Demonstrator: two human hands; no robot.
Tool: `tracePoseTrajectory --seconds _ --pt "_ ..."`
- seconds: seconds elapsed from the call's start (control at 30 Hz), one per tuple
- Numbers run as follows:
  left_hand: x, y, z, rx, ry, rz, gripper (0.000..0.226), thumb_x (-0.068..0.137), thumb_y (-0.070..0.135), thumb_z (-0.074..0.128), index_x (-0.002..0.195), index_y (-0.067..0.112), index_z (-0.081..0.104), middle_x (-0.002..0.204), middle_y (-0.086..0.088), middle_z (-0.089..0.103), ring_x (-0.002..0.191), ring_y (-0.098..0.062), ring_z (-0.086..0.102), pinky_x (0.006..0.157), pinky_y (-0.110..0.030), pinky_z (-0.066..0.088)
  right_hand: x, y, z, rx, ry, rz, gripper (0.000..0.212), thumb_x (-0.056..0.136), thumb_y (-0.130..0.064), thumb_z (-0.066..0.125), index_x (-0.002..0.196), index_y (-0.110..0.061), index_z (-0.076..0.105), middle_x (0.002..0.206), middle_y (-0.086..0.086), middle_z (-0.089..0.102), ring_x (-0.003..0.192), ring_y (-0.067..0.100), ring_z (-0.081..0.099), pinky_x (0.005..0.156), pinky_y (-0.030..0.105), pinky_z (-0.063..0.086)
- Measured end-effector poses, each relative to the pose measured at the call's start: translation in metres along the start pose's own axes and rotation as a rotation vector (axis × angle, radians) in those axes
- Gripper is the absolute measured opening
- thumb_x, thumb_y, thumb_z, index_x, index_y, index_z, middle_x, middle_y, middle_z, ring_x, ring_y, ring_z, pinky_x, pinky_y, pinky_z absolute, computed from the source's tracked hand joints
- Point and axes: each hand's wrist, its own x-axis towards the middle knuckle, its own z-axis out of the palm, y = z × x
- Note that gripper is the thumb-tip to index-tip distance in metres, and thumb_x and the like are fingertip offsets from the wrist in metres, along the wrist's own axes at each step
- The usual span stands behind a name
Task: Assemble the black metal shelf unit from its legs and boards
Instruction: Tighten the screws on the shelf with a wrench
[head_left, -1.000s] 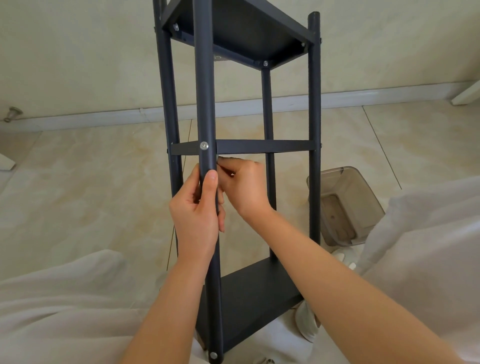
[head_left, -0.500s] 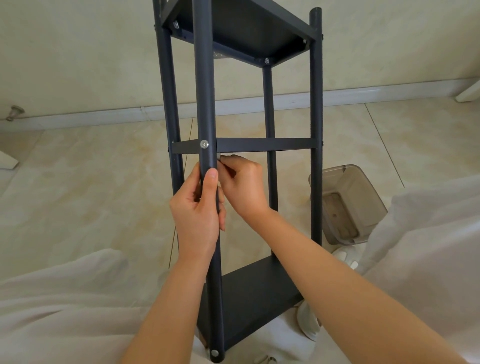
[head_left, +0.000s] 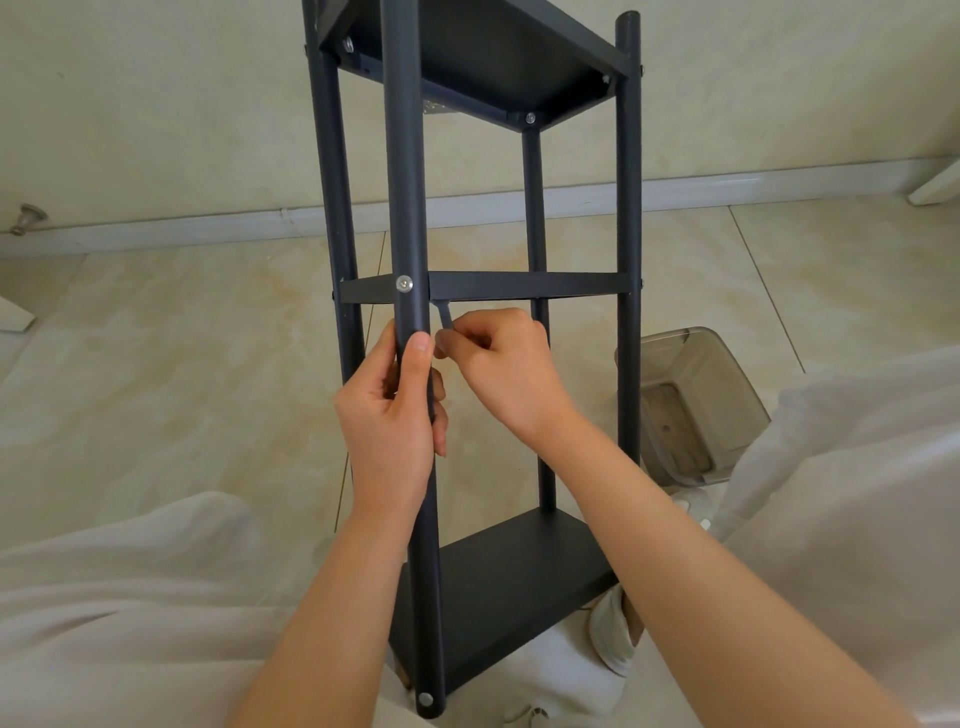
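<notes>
The black metal shelf unit (head_left: 628, 249) stands upright between my knees, with a top board, a middle board (head_left: 524, 285) seen edge-on and a bottom board (head_left: 511, 577). My left hand (head_left: 392, 421) grips the nearest leg (head_left: 408, 156) just below the middle board's screw (head_left: 404, 283). My right hand (head_left: 498, 364) pinches a small grey hex key (head_left: 445, 316) whose tip reaches up under the middle board, right beside that leg.
A clear grey plastic box (head_left: 691, 405) sits on the tiled floor to the right of the shelf. My legs in light trousers flank the unit on both sides. A white skirting board (head_left: 208, 228) and wall lie behind. A door stopper (head_left: 28, 215) is at far left.
My right hand has drawn slightly down and right, so the hex key now shows between it and the middle board. My left hand keeps its grip on the leg.
</notes>
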Motion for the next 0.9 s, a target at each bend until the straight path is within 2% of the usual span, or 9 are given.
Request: tracePoseTrajectory --seconds 0.2,0.33,0.4,0.5,0.63,0.67,0.8,0.9 --pt "-0.001 0.000 0.000 -0.004 -0.003 0.014 0.031 0.101 0.039 0.052 0.120 0.021 0.069 0.057 -0.002 0.052 0.036 -0.019 0.045 0.036 -0.023 0.038 0.005 -0.007 -0.001 0.008 0.009 -0.002 0.027 0.089 -0.011 0.061 0.065 -0.002 0.068 0.047 -0.002 0.044 0.048 0.009 0.038 0.048 0.014 0.032" --pt "0.000 -0.002 0.000 0.007 0.004 0.008 0.035 0.102 0.039 0.052 0.121 0.014 0.068 0.057 -0.002 0.052 0.036 -0.020 0.045 0.035 -0.024 0.038 0.006 -0.006 -0.001 -0.010 -0.015 -0.009 0.039 0.090 -0.011 0.062 0.051 -0.011 0.057 0.046 0.003 0.046 0.048 0.010 0.038 0.049 0.016 0.032" --pt "0.000 -0.002 0.000 0.007 0.005 0.008 0.037 0.101 0.040 0.052 0.121 0.012 0.068 0.058 -0.003 0.052 0.036 -0.019 0.045 0.035 -0.024 0.039 0.007 -0.005 -0.001 -0.006 -0.005 -0.024 0.036 0.090 -0.011 0.061 0.054 -0.008 0.062 0.053 0.011 0.055 0.050 0.011 0.044 0.051 0.018 0.036" --pt "0.000 -0.001 0.000 0.012 -0.003 0.018 0.036 0.101 0.040 0.052 0.121 0.015 0.068 0.057 -0.004 0.051 0.037 -0.020 0.045 0.036 -0.024 0.039 0.008 -0.004 0.001 -0.022 -0.005 -0.041 0.032 0.092 -0.012 0.060 0.063 -0.003 0.069 0.055 0.003 0.063 0.052 0.006 0.051 0.054 0.014 0.039" --pt "0.000 0.001 0.001 0.009 -0.010 0.019 0.032 0.102 0.039 0.052 0.115 0.015 0.070 0.058 -0.002 0.052 0.036 -0.019 0.046 0.036 -0.023 0.039 0.009 0.004 0.007 -0.050 0.016 -0.132 0.029 0.096 -0.012 0.058 0.074 0.000 0.073 0.065 0.006 0.069 0.062 0.016 0.063 0.066 0.029 0.051" --pt "0.000 0.001 0.001 0.007 -0.012 0.016 0.031 0.102 0.038 0.051 0.114 0.015 0.070 0.058 -0.001 0.053 0.036 -0.019 0.046 0.036 -0.023 0.039 0.009 0.007 0.010 -0.042 0.035 -0.156 0.028 0.097 -0.011 0.058 0.077 0.001 0.074 0.066 0.005 0.069 0.062 0.016 0.063 0.066 0.028 0.052" --pt "0.001 0.000 0.000 0.008 -0.011 0.008 0.031 0.104 0.035 0.051 0.112 0.011 0.069 0.059 -0.003 0.053 0.036 -0.021 0.046 0.035 -0.024 0.038 0.011 0.015 0.021 -0.004 0.120 -0.202 0.025 0.095 -0.007 0.060 0.076 0.003 0.073 0.059 -0.010 0.058 0.053 -0.002 0.055 0.058 0.008 0.040" --pt "0.000 0.000 0.000 -0.004 -0.011 0.005 0.029 0.103 0.034 0.051 0.115 0.015 0.069 0.059 -0.003 0.053 0.036 -0.021 0.045 0.035 -0.023 0.039 0.014 0.020 0.026 -0.019 0.181 -0.260 0.020 0.094 -0.004 0.062 0.078 0.003 0.073 0.064 0.000 0.066 0.054 -0.003 0.055 0.058 0.006 0.042"
